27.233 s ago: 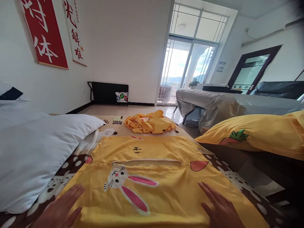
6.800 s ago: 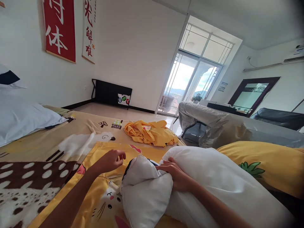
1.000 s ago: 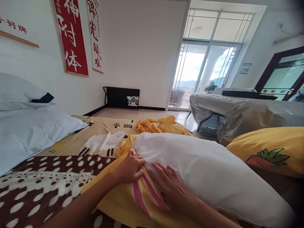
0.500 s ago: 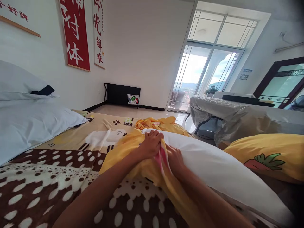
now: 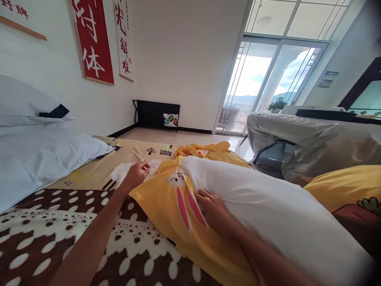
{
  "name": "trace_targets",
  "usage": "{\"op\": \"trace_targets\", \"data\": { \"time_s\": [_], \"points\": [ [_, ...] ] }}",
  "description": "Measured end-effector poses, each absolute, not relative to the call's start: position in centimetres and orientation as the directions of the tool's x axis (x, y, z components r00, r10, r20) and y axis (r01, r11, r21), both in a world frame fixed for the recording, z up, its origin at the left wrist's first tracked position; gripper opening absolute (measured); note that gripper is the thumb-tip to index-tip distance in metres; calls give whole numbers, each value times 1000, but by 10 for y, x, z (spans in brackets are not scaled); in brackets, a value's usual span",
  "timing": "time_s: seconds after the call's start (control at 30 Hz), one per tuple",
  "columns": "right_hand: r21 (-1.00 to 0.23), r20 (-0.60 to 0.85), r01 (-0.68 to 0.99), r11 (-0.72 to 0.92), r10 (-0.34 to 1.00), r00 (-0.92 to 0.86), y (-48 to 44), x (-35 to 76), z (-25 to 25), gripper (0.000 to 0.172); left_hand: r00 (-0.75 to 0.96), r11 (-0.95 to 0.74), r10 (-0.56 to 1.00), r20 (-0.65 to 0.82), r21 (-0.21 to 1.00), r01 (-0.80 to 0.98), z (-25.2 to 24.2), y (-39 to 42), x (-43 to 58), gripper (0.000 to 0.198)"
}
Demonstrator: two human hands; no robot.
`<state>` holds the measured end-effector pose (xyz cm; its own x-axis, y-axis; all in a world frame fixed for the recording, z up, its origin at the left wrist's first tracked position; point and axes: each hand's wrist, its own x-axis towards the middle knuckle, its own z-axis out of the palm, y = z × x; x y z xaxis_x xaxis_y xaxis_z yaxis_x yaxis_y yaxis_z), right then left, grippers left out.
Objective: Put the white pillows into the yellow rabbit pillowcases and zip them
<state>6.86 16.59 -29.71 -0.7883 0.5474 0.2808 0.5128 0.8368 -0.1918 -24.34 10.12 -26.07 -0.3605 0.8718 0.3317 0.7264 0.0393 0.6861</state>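
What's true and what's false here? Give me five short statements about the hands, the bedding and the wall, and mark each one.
1. The right hand is nearer the white pillow than the left hand is. True.
2. The yellow rabbit-print cloth shows pink-centered ears. True.
3. That cloth fully covers the white pillow. False: most of the pillow shows bare.
4. A red banner hangs on the wall. True.
5. The red banner's characters are black. False: they are white.

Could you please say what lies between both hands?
The yellow rabbit-print cloth lies between the left hand and the right hand in the head view.
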Motion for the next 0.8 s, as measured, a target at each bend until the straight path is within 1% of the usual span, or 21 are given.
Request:
{"op": "trace_targets", "data": {
  "time_s": [0.03, 0.07, 0.13, 0.2, 0.27, 0.3, 0.37, 0.4, 0.47, 0.53, 0.6, 0.7, 0.8],
  "points": [
    [-296, 282, 484, 824, 559, -780, 168, 67, -292, 18, -461, 120, 837, 296, 722, 681, -268, 104, -256, 12],
    [-410, 283, 436, 801, 566, -775, 170, 65, -287, 22, -525, 177, 812, 255, 749, 638, -278, 108, -266, 14],
    [-641, 260, 307, 704, 575, -776, 171, 62, -279, 29, -565, 237, 811, 150, 799, 553, -302, 115, -276, 20],
    [-834, 179, 205, 513, 602, -778, 169, 59, -273, 26, -519, 257, 855, 21, 851, 458, -325, 122, -277, 28],
    [-957, 63, 137, 256, 646, -761, 165, 55, -269, 23, -412, 272, 905, -105, 888, 371, -339, 125, -274, 38],
    [-987, 11, 98, 126, 665, -746, 162, 53, -268, 23, -356, 291, 920, -166, 897, 334, -343, 126, -274, 44],
    [-996, -66, 4, -91, 691, -720, 158, 50, -266, 24, -260, 348, 925, -278, 896, 278, -345, 124, -274, 53],
    [-985, -90, -39, -166, 698, -710, 157, 49, -266, 25, -219, 376, 920, -325, 888, 263, -344, 122, -273, 57],
    [-962, -113, -103, -254, 711, -694, 156, 47, -266, 24, -123, 392, 919, -374, 897, 203, -340, 117, -270, 60],
    [-947, -118, -144, -288, 726, -677, 156, 48, -265, 24, -21, 361, 932, -361, 927, 105, -337, 113, -260, 61],
    [-944, -99, -177, -279, 750, -654, 157, 49, -262, 25, 18, 315, 949, -315, 949, -20, -334, 113, -245, 61],
    [-959, -51, -191, -210, 791, -610, 157, 53, -256, 27, -51, 247, 962, -268, 936, -249, -330, 116, -226, 59],
    [-988, -58, -82, -135, 794, -605, 152, 58, -254, 31, -127, 159, 964, -233, 890, -428, -326, 122, -219, 48]
  ]
}}
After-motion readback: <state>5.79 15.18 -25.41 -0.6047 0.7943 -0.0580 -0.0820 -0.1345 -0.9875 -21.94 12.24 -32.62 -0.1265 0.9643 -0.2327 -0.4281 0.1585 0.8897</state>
